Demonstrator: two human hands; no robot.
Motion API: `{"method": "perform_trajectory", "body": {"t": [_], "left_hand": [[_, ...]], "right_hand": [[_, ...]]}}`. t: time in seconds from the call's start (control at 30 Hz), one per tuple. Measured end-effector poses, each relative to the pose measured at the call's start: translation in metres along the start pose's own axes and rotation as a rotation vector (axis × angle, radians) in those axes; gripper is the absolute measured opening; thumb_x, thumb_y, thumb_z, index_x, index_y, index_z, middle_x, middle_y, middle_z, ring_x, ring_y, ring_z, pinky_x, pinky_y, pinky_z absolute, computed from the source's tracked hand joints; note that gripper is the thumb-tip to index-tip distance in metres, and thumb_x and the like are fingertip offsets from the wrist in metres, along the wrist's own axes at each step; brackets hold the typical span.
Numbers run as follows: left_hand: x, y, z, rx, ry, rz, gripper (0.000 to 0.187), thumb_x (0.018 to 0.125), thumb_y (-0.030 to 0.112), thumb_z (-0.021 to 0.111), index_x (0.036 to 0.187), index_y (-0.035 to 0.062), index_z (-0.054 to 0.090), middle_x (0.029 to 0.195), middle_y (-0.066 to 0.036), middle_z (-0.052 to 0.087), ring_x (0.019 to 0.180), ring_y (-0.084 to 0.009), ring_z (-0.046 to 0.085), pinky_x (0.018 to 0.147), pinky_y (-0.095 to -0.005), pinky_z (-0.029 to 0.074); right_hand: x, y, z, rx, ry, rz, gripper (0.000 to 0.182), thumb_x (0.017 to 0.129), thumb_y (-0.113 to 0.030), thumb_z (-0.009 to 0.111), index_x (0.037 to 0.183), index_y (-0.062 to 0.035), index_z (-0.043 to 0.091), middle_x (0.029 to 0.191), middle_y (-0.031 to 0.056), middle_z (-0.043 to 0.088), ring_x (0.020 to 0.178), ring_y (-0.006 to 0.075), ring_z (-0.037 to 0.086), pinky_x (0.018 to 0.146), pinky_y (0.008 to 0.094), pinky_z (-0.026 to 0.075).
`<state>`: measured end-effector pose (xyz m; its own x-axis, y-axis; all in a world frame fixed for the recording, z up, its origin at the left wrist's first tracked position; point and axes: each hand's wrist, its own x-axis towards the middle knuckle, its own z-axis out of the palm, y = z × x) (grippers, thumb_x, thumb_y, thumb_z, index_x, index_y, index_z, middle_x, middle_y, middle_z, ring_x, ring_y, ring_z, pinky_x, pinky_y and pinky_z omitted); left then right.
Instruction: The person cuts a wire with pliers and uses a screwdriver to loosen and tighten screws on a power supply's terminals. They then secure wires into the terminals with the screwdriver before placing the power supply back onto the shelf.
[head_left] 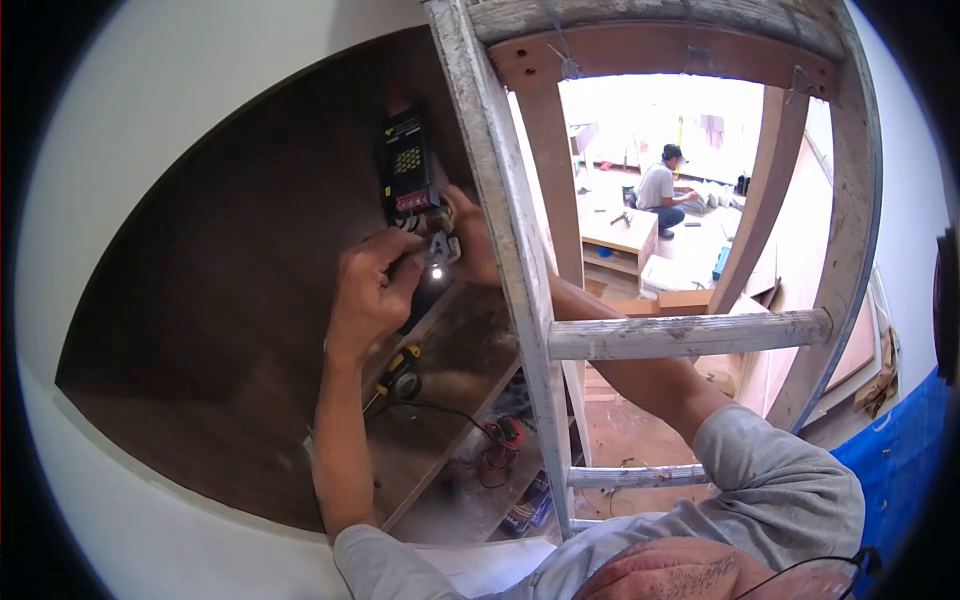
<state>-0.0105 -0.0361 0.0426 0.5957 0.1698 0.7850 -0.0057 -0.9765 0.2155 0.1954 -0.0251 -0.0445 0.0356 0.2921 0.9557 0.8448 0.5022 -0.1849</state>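
A black power supply box with a perforated yellow-patterned face is set in the dark recess. Just below its terminal end, my two hands come together. My left hand is closed in a pinch, its fingertips right beside the short wires under the box. Reaching in past the ladder rail, my right hand is closed around a small grey metal piece; I cannot tell its kind. A bright point of light shows at its lower end. The ladder partly hides my right forearm.
A worn ladder stands close on my right. Lower in the recess lie a yellow-and-black tool and a red device with cables. Beyond the ladder, a person sits near a low wooden cabinet. Blue sheeting hangs at far right.
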Motion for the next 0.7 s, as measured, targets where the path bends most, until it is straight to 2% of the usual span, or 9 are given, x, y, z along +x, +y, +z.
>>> {"method": "perform_trajectory", "body": {"t": [0.27, 0.4, 0.43, 0.47, 0.53, 0.57, 0.63, 0.67, 0.7], "left_hand": [[0.014, 0.012, -0.032, 0.075, -0.228, -0.053, 0.018, 0.079, -0.001, 0.069, 0.096, -0.0050, 0.068, 0.085, -0.022, 0.070, 0.079, -0.0369, 0.071, 0.069, -0.0373, 0.052], [0.010, 0.011, -0.029, 0.033, -0.176, -0.016, 0.018, 0.079, 0.000, 0.070, 0.096, -0.0041, 0.069, 0.084, -0.021, 0.071, 0.077, -0.0367, 0.071, 0.069, -0.0372, 0.052], [0.007, 0.010, -0.026, 0.045, -0.116, -0.012, 0.016, 0.079, 0.000, 0.069, 0.095, -0.0036, 0.069, 0.085, -0.020, 0.071, 0.077, -0.0362, 0.071, 0.069, -0.0374, 0.052], [0.003, 0.008, -0.023, 0.056, -0.056, -0.010, 0.013, 0.080, 0.000, 0.069, 0.093, -0.0031, 0.069, 0.085, -0.020, 0.071, 0.078, -0.0357, 0.071, 0.069, -0.0377, 0.053], [0.000, 0.004, -0.013, 0.062, 0.007, 0.023, 0.012, 0.080, 0.000, 0.068, 0.092, -0.0021, 0.069, 0.085, -0.019, 0.071, 0.079, -0.0360, 0.071, 0.070, -0.0385, 0.053], [-0.002, 0.001, -0.009, 0.073, 0.064, 0.057, 0.010, 0.081, 0.000, 0.068, 0.091, -0.0012, 0.068, 0.086, -0.019, 0.071, 0.081, -0.0364, 0.071, 0.072, -0.0393, 0.053], [-0.007, -0.009, 0.000, 0.103, 0.097, 0.096, 0.010, 0.080, -0.001, 0.067, 0.090, -0.0004, 0.067, 0.086, -0.018, 0.070, 0.081, -0.0371, 0.069, 0.073, -0.0409, 0.053], [-0.008, -0.015, 0.005, 0.140, 0.126, 0.136, 0.010, 0.080, -0.001, 0.067, 0.090, 0.0005, 0.067, 0.086, -0.017, 0.070, 0.082, -0.0378, 0.068, 0.073, -0.0425, 0.053], [-0.010, -0.023, 0.009, 0.135, 0.129, 0.133, 0.010, 0.080, -0.001, 0.067, 0.090, 0.0005, 0.067, 0.086, -0.017, 0.070, 0.082, -0.0378, 0.068, 0.073, -0.0425, 0.053]], "right_hand": [[0.044, -0.004, -0.002, -0.045, 0.017, -0.051, 0.090, 0.063, -0.023, 0.083, 0.141, -0.0031, 0.041, 0.117, 0.0233, 0.060, 0.104, 0.0438, 0.062, 0.089, 0.0463, 0.052], [0.029, -0.019, -0.011, -0.055, -0.073, 0.034, 0.094, 0.062, -0.022, 0.083, 0.143, -0.0033, 0.038, 0.118, 0.0237, 0.059, 0.105, 0.0449, 0.062, 0.089, 0.0472, 0.052], [0.016, -0.027, -0.011, -0.134, -0.083, 0.031, 0.088, 0.062, -0.022, 0.085, 0.139, -0.0027, 0.048, 0.114, 0.0238, 0.063, 0.105, 0.0463, 0.063, 0.090, 0.0479, 0.052], [0.004, -0.029, -0.011, -0.136, -0.089, 0.028, 0.088, 0.062, -0.022, 0.085, 0.139, -0.0027, 0.048, 0.114, 0.0238, 0.063, 0.105, 0.0463, 0.063, 0.090, 0.0479, 0.052], [-0.021, -0.025, -0.009, -0.082, -0.452, 0.278, 0.081, 0.062, -0.025, 0.087, 0.134, -0.0012, 0.056, 0.114, 0.0222, 0.067, 0.103, 0.0391, 0.067, 0.091, 0.0457, 0.052], [-0.033, -0.026, -0.014, -0.088, -0.457, 0.277, 0.081, 0.062, -0.025, 0.087, 0.134, -0.0012, 0.056, 0.114, 0.0222, 0.067, 0.103, 0.0391, 0.067, 0.091, 0.0457, 0.052], [-0.044, -0.041, -0.031, 0.196, -0.749, 0.222, 0.063, 0.067, -0.031, 0.088, 0.117, 0.0014, 0.067, 0.103, 0.0182, 0.073, 0.098, 0.0284, 0.070, 0.091, 0.0416, 0.051], [-0.041, -0.049, -0.038, 0.190, -0.754, 0.223, 0.063, 0.067, -0.031, 0.088, 0.117, 0.0014, 0.067, 0.103, 0.0182, 0.073, 0.098, 0.0284, 0.070, 0.091, 0.0416, 0.051], [-0.031, -0.068, -0.052, 0.432, -0.758, 0.478, 0.057, 0.069, -0.033, 0.087, 0.110, 0.0020, 0.069, 0.096, 0.0154, 0.073, 0.092, 0.0242, 0.070, 0.087, 0.0390, 0.052]]}}
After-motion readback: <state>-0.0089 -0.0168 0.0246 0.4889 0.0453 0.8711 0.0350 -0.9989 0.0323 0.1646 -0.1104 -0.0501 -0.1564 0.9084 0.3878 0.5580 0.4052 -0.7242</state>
